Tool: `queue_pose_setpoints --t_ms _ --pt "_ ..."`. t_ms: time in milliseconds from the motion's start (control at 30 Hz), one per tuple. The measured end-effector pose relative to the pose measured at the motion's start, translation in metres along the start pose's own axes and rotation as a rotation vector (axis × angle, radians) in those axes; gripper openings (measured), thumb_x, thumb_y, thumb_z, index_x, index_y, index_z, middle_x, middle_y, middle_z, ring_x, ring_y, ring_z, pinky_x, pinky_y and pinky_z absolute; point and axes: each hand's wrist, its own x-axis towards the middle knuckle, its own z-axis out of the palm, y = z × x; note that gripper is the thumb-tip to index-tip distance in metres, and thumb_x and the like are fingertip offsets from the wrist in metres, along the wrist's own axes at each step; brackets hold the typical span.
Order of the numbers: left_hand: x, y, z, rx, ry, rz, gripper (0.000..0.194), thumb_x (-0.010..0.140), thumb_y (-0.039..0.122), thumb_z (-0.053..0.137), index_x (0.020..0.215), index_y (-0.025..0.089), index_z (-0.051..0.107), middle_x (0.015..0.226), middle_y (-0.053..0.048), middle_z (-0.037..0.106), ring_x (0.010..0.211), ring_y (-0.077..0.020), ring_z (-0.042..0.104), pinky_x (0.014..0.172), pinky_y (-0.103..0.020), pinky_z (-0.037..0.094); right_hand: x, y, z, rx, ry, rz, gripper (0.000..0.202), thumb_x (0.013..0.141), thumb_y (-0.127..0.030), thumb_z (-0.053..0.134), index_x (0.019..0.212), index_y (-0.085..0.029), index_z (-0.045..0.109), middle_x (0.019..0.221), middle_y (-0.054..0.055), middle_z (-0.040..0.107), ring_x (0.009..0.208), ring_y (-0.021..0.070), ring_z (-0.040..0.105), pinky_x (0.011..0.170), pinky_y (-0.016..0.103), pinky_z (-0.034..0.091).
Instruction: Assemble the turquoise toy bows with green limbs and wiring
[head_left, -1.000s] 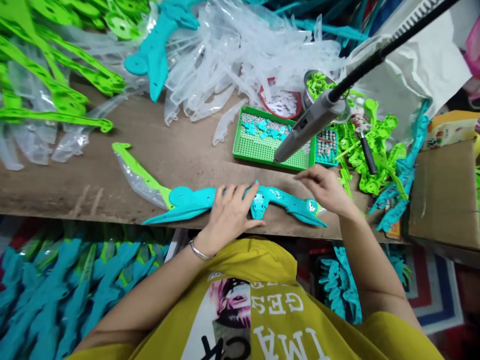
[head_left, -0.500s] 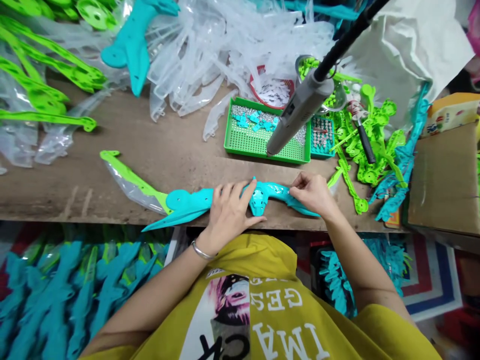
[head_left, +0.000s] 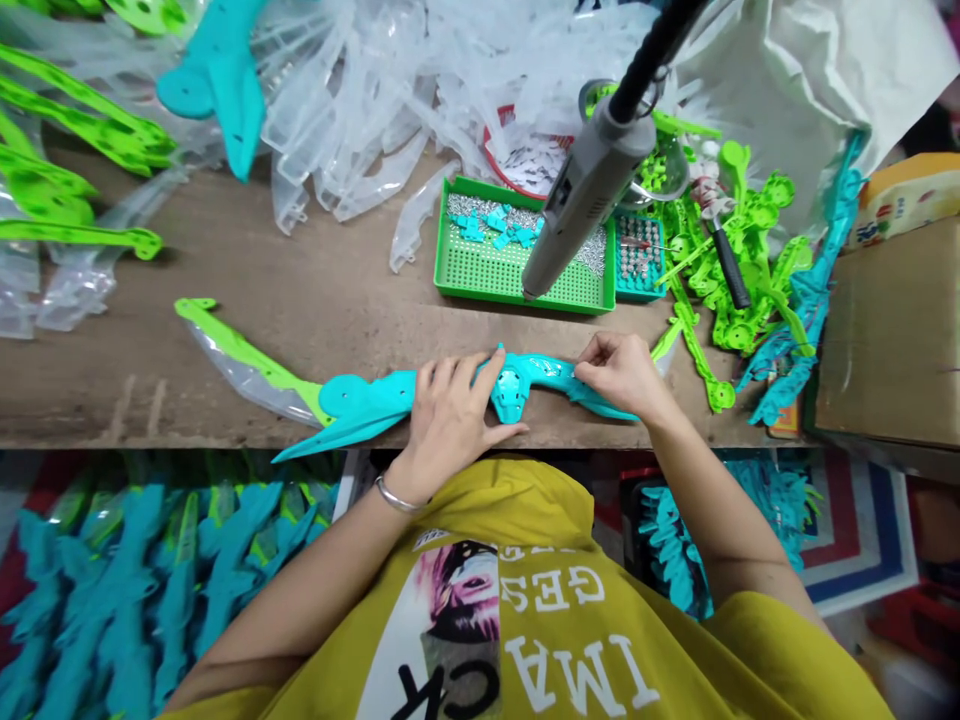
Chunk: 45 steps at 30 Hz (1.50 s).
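Note:
A turquoise toy bow [head_left: 367, 400] lies along the table's near edge, a green and clear plastic limb [head_left: 251, 350] sticking out from its left end. My left hand [head_left: 450, 410] lies across its middle, fingers over the far side and thumb near the front, holding it against the table. Right of that hand, the bow's raised centre piece [head_left: 510, 392] shows. My right hand [head_left: 619, 375] is pinched closed at the bow's right arm, fingertips touching its upper face. Whatever sits between those fingertips is too small or hidden to tell.
Above the bow hangs a grey electric screwdriver [head_left: 589, 195], over a green tray [head_left: 487, 285] of screws and small turquoise parts. Clear plastic pieces [head_left: 337, 110] pile up behind. Green parts [head_left: 750, 300] and a cardboard box [head_left: 885, 330] stand right; finished-looking turquoise pieces [head_left: 112, 580] lie below left.
The whole view has shifted slightly, moving the table things a little left and up. Both hands keep their places on the bow, the right one still pinched at its right arm.

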Motion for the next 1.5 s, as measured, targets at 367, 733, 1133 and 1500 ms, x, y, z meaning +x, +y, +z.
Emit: queue_pose_setpoints --t_ms 367,733,1133,1500 --pt "0.0 0.001 -0.001 -0.008 -0.009 -0.002 0.096 0.081 0.063 0.078 0.156 0.013 0.045 0.14 -0.022 0.061 0.122 -0.0402 0.054 0.102 -0.053 0.038 0.0 -0.002 0.003 -0.015 0.012 0.0 0.006 0.063 -0.024 0.062 0.061 -0.018 0.064 0.058 0.001 0.065 0.055 0.0129 0.053 0.054 0.026 0.037" --pt "0.0 0.0 0.0 -0.016 -0.005 -0.005 0.095 0.081 0.062 0.078 0.155 0.013 0.046 0.14 -0.022 0.061 0.123 -0.0405 0.054 0.103 -0.054 0.038 0.002 0.0 0.004 -0.002 0.006 0.003 0.006 0.064 -0.023 0.062 0.061 -0.018 0.063 0.059 0.001 0.065 0.056 0.0132 0.054 0.053 0.026 0.037" --pt "0.0 -0.001 0.002 0.019 0.007 0.01 0.093 0.084 0.065 0.074 0.155 0.011 0.047 0.14 -0.022 0.062 0.121 -0.0399 0.056 0.102 -0.052 0.038 0.004 -0.009 0.009 -0.189 -0.079 -0.062 0.01 0.071 -0.013 0.06 0.067 -0.017 0.068 0.063 0.003 0.068 0.061 0.0158 0.058 0.063 0.028 0.042" --pt "0.027 0.005 -0.044 0.158 -0.054 0.005 0.079 0.091 0.069 0.059 0.145 0.012 0.058 0.123 -0.02 0.072 0.113 -0.0402 0.065 0.093 -0.051 0.046 -0.05 0.024 -0.053 -0.239 0.07 -0.625 0.044 0.085 -0.045 0.08 0.12 -0.021 0.066 0.117 0.012 0.073 0.108 0.0292 0.068 0.094 0.045 0.054"
